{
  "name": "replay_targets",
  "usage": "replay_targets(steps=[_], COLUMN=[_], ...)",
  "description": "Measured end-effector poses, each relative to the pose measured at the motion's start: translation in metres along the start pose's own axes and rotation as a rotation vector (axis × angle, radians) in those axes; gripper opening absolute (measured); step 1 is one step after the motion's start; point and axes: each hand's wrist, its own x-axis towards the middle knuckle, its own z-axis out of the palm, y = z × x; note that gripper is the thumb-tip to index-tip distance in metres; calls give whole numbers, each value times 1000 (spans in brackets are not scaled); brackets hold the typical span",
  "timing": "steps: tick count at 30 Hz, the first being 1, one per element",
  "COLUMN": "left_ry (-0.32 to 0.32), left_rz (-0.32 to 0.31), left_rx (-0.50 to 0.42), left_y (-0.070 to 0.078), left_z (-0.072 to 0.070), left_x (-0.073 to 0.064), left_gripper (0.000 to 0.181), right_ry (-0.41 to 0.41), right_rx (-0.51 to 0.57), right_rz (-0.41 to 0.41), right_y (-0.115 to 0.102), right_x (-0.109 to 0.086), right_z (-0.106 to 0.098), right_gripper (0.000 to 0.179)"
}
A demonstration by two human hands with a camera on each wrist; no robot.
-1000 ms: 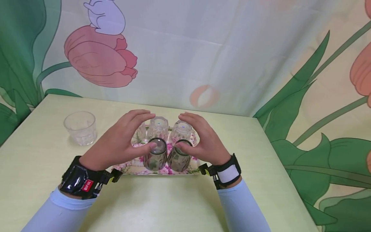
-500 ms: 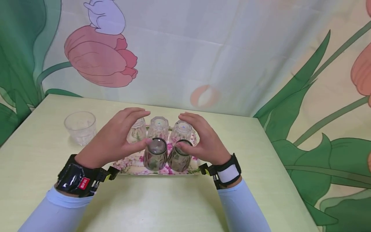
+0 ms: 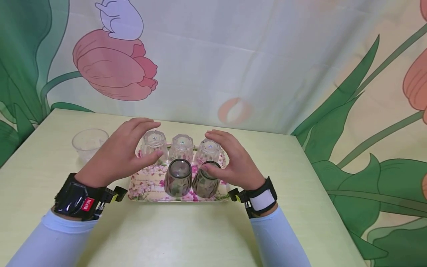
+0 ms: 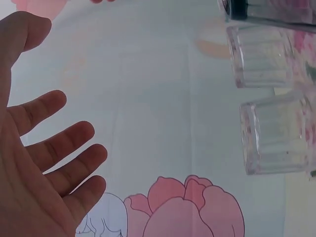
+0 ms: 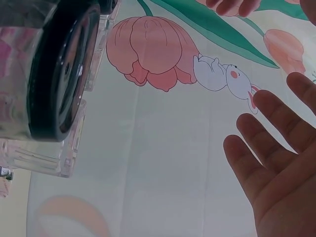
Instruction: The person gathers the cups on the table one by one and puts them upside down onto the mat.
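Note:
On a floral tray (image 3: pixel 146 189), a back row of clear glasses stands upside down: the left glass (image 3: pixel 154 138), the middle glass (image 3: pixel 182 146) and the right glass (image 3: pixel 209 149). In front of them are two smoky glasses with dark rims, one at the centre (image 3: pixel 179 181) and one to its right (image 3: pixel 205 185). My left hand (image 3: pixel 118 155) hovers by the left clear glass, fingers spread and nothing held, as the left wrist view confirms. Above the tray's right side, my right hand (image 3: pixel 235 163) is likewise free, its thumb overlapping the right smoky glass in the head view.
Left of the tray, another clear glass (image 3: pixel 87 142) stands mouth up on the pale table (image 3: pixel 186 237), partly covered by my left hand. A printed curtain (image 3: pixel 200 66) hangs behind the table's back edge, with more of it along the right side.
My left hand has moved left, away from the middle glasses, uncovering the left clear glass and hiding part of the glass on the table. The right hand has stayed in place.

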Motion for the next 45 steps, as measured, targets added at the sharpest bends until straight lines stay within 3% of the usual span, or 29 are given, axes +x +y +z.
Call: replay_targets(steps=[9, 21, 29, 45], left_ry=[9, -96, -178, -181], left_rz=[-59, -192, -317, -396], left_rx=[64, 177, 278, 321], left_y=[-26, -60, -85, -118], left_z=[-8, -5, -2, -1], left_x=[-6, -20, -26, -36], left_gripper=[61, 70, 80, 81], right_ry=[-7, -3, -10, -9], right_rx=[6, 15, 12, 3], right_rz=[-3, 8, -1, -7], right_y=[0, 2, 3, 5], right_x=[1, -2, -1, -1], right_z=[2, 2, 2, 6], right_gripper=[68, 68, 69, 67])
